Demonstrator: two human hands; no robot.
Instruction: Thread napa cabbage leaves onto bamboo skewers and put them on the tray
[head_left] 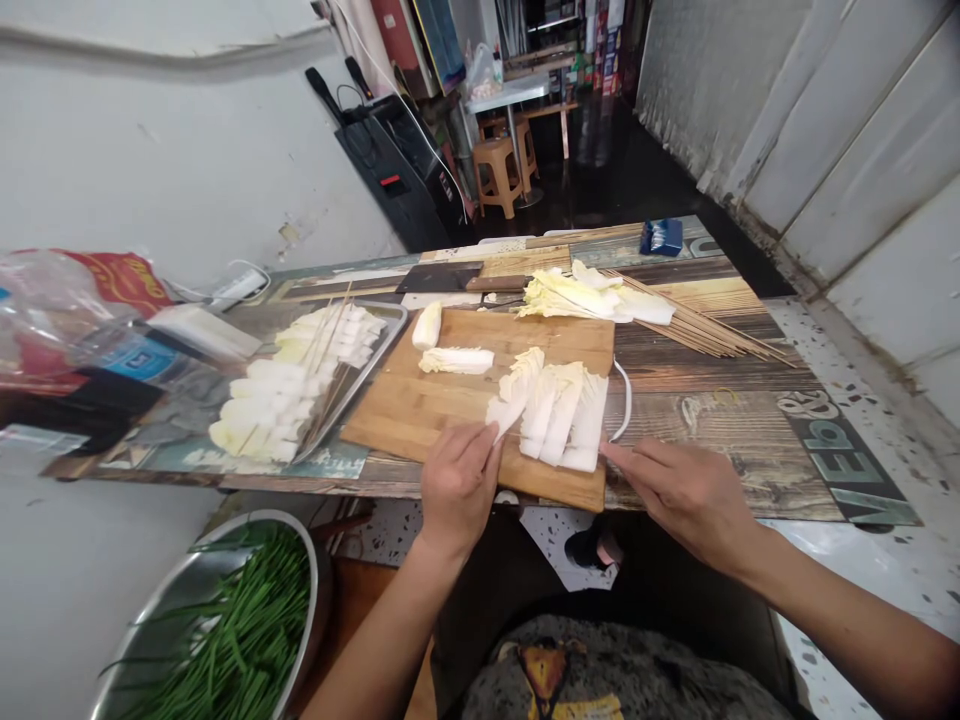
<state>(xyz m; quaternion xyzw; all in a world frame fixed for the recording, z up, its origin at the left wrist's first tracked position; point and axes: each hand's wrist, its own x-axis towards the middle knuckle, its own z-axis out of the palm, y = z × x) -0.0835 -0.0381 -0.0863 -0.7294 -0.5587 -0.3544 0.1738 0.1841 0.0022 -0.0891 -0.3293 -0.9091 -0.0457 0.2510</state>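
A wooden cutting board (420,400) lies on the patterned table, with several cut strips of pale cabbage (562,410) fanned out near its front right corner. My left hand (457,485) pinches the leftmost cabbage strip (508,405) at its near end. My right hand (675,490) rests at the board's front right edge, fingers pointing toward the strips and touching or nearly touching them; I cannot tell if it holds anything. Two more cabbage pieces (456,360) lie farther back on the board.
A metal tray (379,355) at left holds skewered cabbage. A cleaver (450,277), more cabbage leaves (577,295) and a bundle of bamboo skewers (705,325) lie behind the board. A steel bowl of green chives (225,630) sits low at left. Plastic bags crowd the table's left end.
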